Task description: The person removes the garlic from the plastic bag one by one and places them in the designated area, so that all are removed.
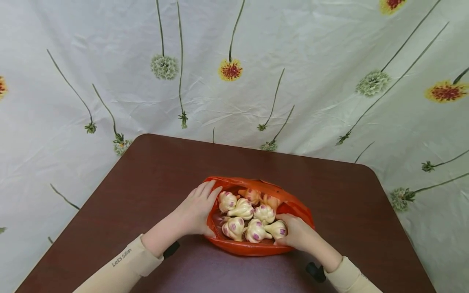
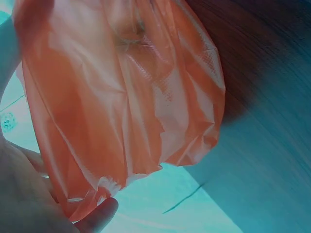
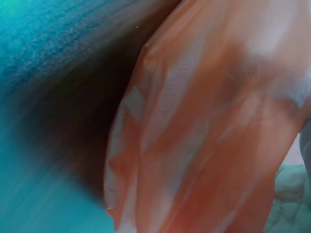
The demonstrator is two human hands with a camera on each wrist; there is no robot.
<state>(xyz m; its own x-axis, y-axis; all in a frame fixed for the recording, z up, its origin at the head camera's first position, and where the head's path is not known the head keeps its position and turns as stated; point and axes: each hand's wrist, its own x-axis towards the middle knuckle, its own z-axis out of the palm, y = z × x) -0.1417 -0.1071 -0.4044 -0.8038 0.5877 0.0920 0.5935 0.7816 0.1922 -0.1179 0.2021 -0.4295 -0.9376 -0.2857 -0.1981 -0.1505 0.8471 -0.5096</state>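
An orange-red plastic bag [image 1: 253, 249] lies on the table with its mouth spread wide. Inside are several garlic bulbs [image 1: 255, 231], pale with purple patches. My left hand [image 1: 196, 209] grips the bag's left rim; in the left wrist view its thumb [image 2: 100, 214] lies against the plastic. At the right side, my right hand [image 1: 299, 232] holds the rim, with its fingertips inside the opening beside a garlic bulb [image 1: 277, 229]. The right wrist view is mostly filled by the bag's outer side [image 3: 204, 126], and the right fingers are hidden there.
The dark brown table [image 1: 176, 162] has rounded far corners. Behind it and along its sides hangs a white cloth [image 1: 205, 93] printed with flowers. Dark wrist devices [image 1: 316, 272] show under both cuffs.
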